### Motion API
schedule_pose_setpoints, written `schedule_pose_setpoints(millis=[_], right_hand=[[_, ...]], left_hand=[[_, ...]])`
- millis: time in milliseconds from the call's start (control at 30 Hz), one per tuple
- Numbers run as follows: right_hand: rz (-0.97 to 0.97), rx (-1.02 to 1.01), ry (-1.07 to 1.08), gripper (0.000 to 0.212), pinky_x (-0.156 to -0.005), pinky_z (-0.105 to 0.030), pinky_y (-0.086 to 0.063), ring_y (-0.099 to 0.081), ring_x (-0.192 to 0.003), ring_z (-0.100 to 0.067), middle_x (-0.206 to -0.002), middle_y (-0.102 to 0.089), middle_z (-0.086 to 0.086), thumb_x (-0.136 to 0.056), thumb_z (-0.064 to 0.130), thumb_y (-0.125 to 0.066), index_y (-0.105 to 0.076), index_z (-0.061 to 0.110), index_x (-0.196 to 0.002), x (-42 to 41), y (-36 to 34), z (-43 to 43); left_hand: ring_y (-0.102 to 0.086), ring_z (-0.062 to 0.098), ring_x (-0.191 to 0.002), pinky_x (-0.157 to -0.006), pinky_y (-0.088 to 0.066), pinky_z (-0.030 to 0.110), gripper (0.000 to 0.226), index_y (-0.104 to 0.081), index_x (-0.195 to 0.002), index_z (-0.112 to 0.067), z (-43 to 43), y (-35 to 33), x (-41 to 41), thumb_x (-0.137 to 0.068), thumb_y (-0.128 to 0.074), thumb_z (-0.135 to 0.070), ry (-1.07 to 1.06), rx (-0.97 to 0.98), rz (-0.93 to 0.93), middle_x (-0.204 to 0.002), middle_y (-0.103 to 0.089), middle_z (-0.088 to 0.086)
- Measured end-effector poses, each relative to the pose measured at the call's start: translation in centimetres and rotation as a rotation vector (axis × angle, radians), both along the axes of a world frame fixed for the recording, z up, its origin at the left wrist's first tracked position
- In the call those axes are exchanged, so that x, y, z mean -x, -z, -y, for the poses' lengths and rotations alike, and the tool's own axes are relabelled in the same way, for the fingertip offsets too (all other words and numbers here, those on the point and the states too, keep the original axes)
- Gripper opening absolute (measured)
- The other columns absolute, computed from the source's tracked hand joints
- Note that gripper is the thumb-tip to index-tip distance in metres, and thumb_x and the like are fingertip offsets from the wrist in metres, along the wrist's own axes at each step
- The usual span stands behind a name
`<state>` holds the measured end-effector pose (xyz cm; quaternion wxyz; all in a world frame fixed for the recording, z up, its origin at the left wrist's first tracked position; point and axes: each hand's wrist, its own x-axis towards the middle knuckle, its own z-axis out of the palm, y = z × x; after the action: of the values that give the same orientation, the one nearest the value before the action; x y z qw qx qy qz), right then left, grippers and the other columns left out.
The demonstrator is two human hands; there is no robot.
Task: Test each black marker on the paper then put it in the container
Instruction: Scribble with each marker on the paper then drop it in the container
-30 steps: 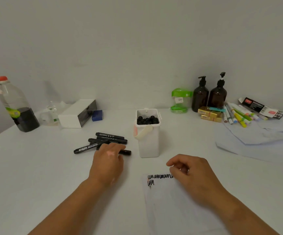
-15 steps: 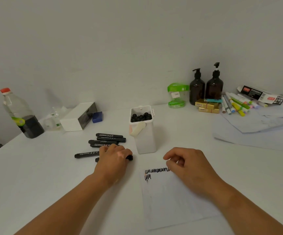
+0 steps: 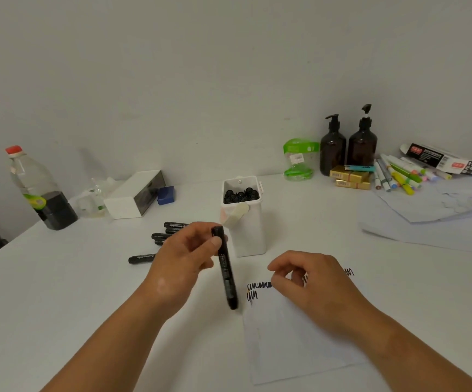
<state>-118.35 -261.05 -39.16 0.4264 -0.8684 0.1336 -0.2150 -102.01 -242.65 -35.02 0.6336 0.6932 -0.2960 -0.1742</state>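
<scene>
Head view, nearest first: a white paper sheet point(image 3: 300, 343) bearing black scribbles point(image 3: 258, 286) is rested on by the loosely curled, empty right hand point(image 3: 314, 281). Beside it, a black marker pen point(image 3: 226, 274), judged untested, is gripped by the left hand point(image 3: 184, 258). Several loose black markers point(image 3: 160, 236) are left beyond. Many are already stored in the white plastic container point(image 3: 247, 239).

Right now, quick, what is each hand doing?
Left hand: holding a black plastic marker.
Right hand: loosely curled, holding nothing, over the white paper sheet.
</scene>
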Motion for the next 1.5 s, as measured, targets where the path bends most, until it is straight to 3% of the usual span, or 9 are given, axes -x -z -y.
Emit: schedule_pose_setpoints(millis=[200,367,467,567,700,800,1000,1100,1500], right_hand=[[-0.07,0.011,-0.065,0.042,-0.067,-0.011,-0.043,-0.053,-0.074,-0.01,-0.094,-0.069,0.033,-0.07,0.073,-0.06,-0.067,0.047,-0.102,0.0,0.3,0.2],[-0.038,-0.055,-0.042,0.02,-0.06,-0.013,-0.041,-0.048,-0.059,-0.001,-0.078,-0.072,0.02,-0.085,0.04,-0.076,-0.064,0.046,-0.1,-0.2,0.2,0.4],[0.024,-0.135,0.012,0.023,-0.061,-0.01,-0.042,-0.054,-0.063,-0.001,-0.077,-0.074,0.016,-0.088,0.026,-0.078,-0.065,0.044,-0.094,-0.2,-0.2,0.6],[0.068,-0.232,0.032,0.02,-0.073,-0.024,-0.048,-0.064,-0.075,-0.014,-0.082,-0.077,0.006,-0.087,0.022,-0.079,-0.07,0.04,-0.092,-0.3,-0.3,0.7],[0.119,-0.365,-0.021,0.019,-0.06,-0.014,-0.043,-0.059,-0.065,-0.008,-0.077,-0.074,0.002,-0.084,0.018,-0.083,-0.074,0.033,-0.088,-0.4,-0.5,0.0],[0.169,-0.49,-0.073,0.013,-0.053,-0.015,-0.041,-0.053,-0.057,-0.008,-0.069,-0.068,0.003,-0.073,0.029,-0.079,-0.074,0.027,-0.085,-0.5,-0.8,-0.7],[0.136,-0.527,-0.151,0.012,-0.053,-0.012,-0.044,-0.056,-0.054,-0.005,-0.066,-0.066,0.003,-0.077,0.021,-0.076,-0.073,0.017,-0.088,-0.8,-0.8,-2.3],[0.117,-0.551,-0.158,0.01,-0.049,-0.022,-0.039,-0.046,-0.056,-0.022,-0.065,-0.063,-0.006,-0.079,0.023,-0.074,-0.072,0.017,-0.087,-0.9,-0.7,-2.5],[0.136,-0.604,-0.241,0.02,-0.051,-0.027,-0.045,-0.052,-0.056,-0.016,-0.067,-0.065,-0.003,-0.075,0.035,-0.077,-0.071,0.019,-0.085,-0.8,-0.8,-2.4]], left_hand=[[-0.069,0.023,-0.088,-0.072,-0.057,0.031,0.039,-0.07,-0.116,-0.019,1.2,2.0,0.3,-0.077,-0.073,-0.016,0.12,0.243,-0.372,-0.103,-0.073,0.013],[-0.069,0.03,-0.089,-0.079,-0.058,0.035,0.025,-0.072,-0.104,-0.01,1.1,3.9,-0.1,-0.081,-0.068,-0.001,0.151,0.317,-0.474,-0.103,-0.069,0.019],[-0.069,0.03,-0.084,-0.074,-0.058,0.032,0.023,-0.073,-0.091,-0.013,0.9,4.4,0.1,-0.074,-0.066,0.002,0.135,0.246,-0.367,-0.095,-0.07,0.015],[-0.069,0.022,-0.083,-0.075,-0.056,0.029,0.024,-0.074,-0.091,-0.021,0.6,4.3,0.7,-0.075,-0.068,-0.004,0.135,0.068,-0.14,-0.09,-0.073,0.004],[-0.064,0.006,-0.082,-0.071,-0.045,0.01,0.02,-0.07,-0.106,-0.036,0.5,4.3,2.2,-0.093,-0.068,-0.021,0.121,-0.21,0.451,-0.09,-0.07,-0.016],[-0.06,0.007,-0.084,-0.071,-0.044,0.016,0.02,-0.063,-0.118,-0.032,1.0,4.3,3.6,-0.1,-0.053,-0.031,0.219,-0.236,0.675,-0.088,-0.064,-0.019],[-0.051,0.005,-0.067,-0.06,-0.035,0.014,0.03,-0.058,-0.103,-0.025,1.2,4.4,4.4,-0.102,-0.038,-0.047,0.253,-0.255,0.731,-0.073,-0.053,-0.018],[-0.047,0.0,-0.057,-0.055,-0.029,0.011,0.024,-0.048,-0.091,-0.034,1.2,4.0,4.7,-0.1,-0.034,-0.051,0.263,-0.237,0.739,-0.063,-0.047,-0.024],[-0.045,0.003,-0.051,-0.052,-0.029,0.01,0.036,-0.06,-0.094,-0.021,0.8,3.1,4.8,-0.099,-0.038,-0.05,0.291,-0.233,0.68,-0.057,-0.048,-0.023]])
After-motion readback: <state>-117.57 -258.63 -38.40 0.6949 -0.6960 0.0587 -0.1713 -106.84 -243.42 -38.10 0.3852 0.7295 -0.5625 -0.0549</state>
